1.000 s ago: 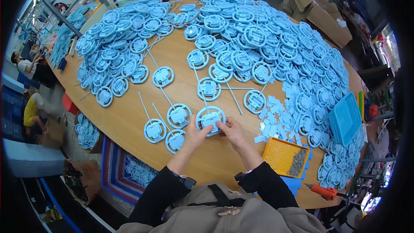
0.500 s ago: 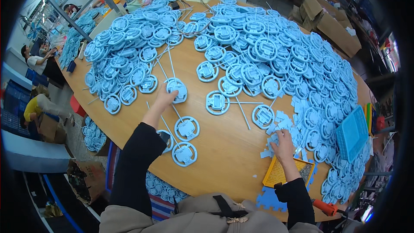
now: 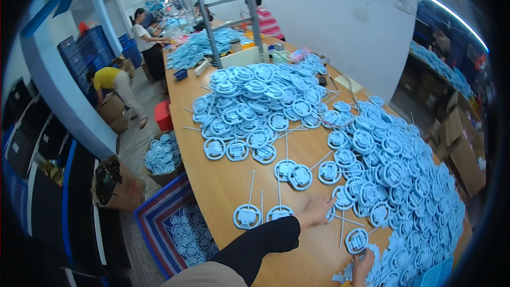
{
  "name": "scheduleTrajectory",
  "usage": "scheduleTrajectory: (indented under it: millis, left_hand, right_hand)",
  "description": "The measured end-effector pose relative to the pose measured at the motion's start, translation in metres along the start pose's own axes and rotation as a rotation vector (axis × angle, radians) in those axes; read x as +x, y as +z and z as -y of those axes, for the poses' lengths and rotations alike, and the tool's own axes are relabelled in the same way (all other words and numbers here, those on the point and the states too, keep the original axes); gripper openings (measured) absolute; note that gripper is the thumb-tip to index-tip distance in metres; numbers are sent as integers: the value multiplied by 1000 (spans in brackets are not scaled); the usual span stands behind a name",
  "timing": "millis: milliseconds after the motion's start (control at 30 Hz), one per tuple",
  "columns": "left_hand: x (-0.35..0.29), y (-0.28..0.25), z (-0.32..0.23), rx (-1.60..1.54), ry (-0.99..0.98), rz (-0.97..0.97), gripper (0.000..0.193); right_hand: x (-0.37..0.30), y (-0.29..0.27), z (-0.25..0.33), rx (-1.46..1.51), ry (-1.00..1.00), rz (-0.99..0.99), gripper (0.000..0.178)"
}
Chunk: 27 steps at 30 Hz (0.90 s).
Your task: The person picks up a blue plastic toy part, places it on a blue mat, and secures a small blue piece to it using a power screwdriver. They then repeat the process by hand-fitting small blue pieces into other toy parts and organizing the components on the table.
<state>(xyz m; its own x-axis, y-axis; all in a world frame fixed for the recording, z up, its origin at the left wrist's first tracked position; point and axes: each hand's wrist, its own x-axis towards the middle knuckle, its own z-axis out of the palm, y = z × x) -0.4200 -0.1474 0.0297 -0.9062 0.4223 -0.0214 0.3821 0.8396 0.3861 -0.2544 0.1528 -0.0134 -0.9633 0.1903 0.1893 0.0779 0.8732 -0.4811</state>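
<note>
My left hand (image 3: 317,210) reaches across the wooden table with its fingers stretched out. Its fingertips touch or hover over a light-blue round plastic part (image 3: 330,214), mostly hidden by the hand. At the lower edge, my right hand (image 3: 363,268) has curled fingers beside small flat blue plastic pieces (image 3: 376,252); whatever lies between them is hidden. Just above it lies a round part with a ring rim (image 3: 357,241). Two more round parts (image 3: 293,175) overlap in the middle, and a ring with a thin rod (image 3: 247,216) lies left of my forearm.
Large heaps of round blue parts cover the table's back (image 3: 249,95) and right side (image 3: 404,191). A metal ladder frame (image 3: 226,21) stands behind. On the left are a striped bag of parts (image 3: 159,234), cartons and a red bin (image 3: 163,116). Several people work farther off.
The view has swung left and up, showing more of the room. My left hand has let go of the round part it touched and moved right, nearer my right hand.
</note>
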Motion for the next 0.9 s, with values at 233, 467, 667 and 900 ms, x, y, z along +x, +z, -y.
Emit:
scheduleTrajectory:
  millis: [233,467,667,900]
  left_hand:
    - [-48,-19,-12,3,-78,138,79]
    - [-127,-4,-5,-624,-245,215,66]
    - [-142,24,-48,-1338,-459,2,49]
    - [-142,-9,-69,-1613,-336,-84,38]
  right_hand:
    - [1,15,-72,115,12,45,32]
    - [-20,-50,31,966,753,221,29]
    - [-33,-29,98,1294,623,277,27]
    - [-16,-28,182,1027,163,193,29]
